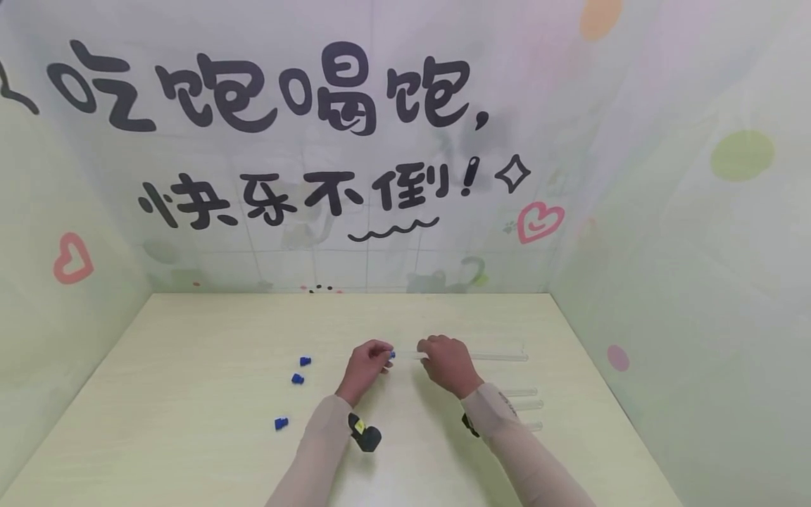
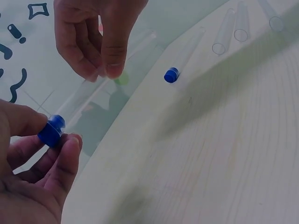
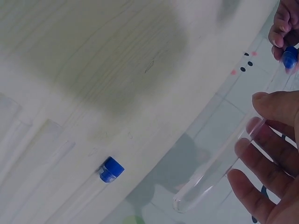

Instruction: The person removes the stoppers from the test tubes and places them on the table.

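A clear test tube (image 3: 205, 179) is held off the table in my right hand (image 1: 451, 362), between thumb and fingertips. My left hand (image 1: 367, 366) pinches a blue cap (image 2: 51, 133) at the mouth of this tube. Cap and tube touch there; how deep the cap sits cannot be told. On the table, beyond the hands in the left wrist view, lies another test tube with a blue cap (image 2: 171, 74) on its end. Uncapped test tubes (image 2: 224, 37) lie beside it, partly hidden by the right forearm in the head view.
Three loose blue caps lie on the table's left part: a far one (image 1: 305, 361), a middle one (image 1: 298, 379) and a nearer one (image 1: 281, 423). Printed fabric walls (image 1: 684, 282) enclose the wooden table (image 1: 209, 331) at the back and both sides.
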`<state>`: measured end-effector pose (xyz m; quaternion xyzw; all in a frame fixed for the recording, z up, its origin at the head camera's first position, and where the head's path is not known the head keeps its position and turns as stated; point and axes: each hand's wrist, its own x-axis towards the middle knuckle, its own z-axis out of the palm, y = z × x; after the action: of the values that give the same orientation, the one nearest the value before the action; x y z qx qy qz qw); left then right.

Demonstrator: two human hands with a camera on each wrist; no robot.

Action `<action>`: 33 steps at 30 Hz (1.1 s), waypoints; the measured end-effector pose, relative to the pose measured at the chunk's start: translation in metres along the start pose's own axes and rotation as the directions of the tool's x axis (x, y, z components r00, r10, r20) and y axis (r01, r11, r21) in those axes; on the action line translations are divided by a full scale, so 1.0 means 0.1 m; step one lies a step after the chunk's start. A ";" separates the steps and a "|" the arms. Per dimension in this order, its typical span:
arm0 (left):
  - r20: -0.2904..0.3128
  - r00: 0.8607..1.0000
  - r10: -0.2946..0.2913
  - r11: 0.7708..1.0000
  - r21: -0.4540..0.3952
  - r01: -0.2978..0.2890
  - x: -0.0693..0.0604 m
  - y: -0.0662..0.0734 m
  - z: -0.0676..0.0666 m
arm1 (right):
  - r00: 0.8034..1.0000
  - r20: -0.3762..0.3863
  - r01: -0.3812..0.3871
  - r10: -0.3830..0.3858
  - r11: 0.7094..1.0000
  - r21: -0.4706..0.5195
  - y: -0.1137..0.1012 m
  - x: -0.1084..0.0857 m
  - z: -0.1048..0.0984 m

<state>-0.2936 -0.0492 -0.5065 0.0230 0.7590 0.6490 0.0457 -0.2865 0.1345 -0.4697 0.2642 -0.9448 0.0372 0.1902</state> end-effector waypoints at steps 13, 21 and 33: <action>-0.029 0.999 0.017 0.999 0.033 -0.016 -0.01 -0.01 -0.03 | 0.993 -0.111 0.030 -0.046 0.990 -0.139 -0.05 0.00 0.01; -0.052 0.999 0.013 0.999 0.044 -0.011 -0.01 0.02 -0.05 | 0.978 -0.193 0.043 -0.080 0.981 -0.190 -0.06 0.00 0.08; -0.158 0.987 0.022 0.992 0.129 -0.001 -0.04 0.21 -0.04 | 0.866 -0.475 0.060 -0.158 0.975 -0.216 -0.09 -0.05 0.27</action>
<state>-0.2903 -0.0506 -0.4853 -0.0216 0.8003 0.5988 -0.0202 -0.2870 0.1247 -0.4972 0.2794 -0.8484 -0.0001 0.4497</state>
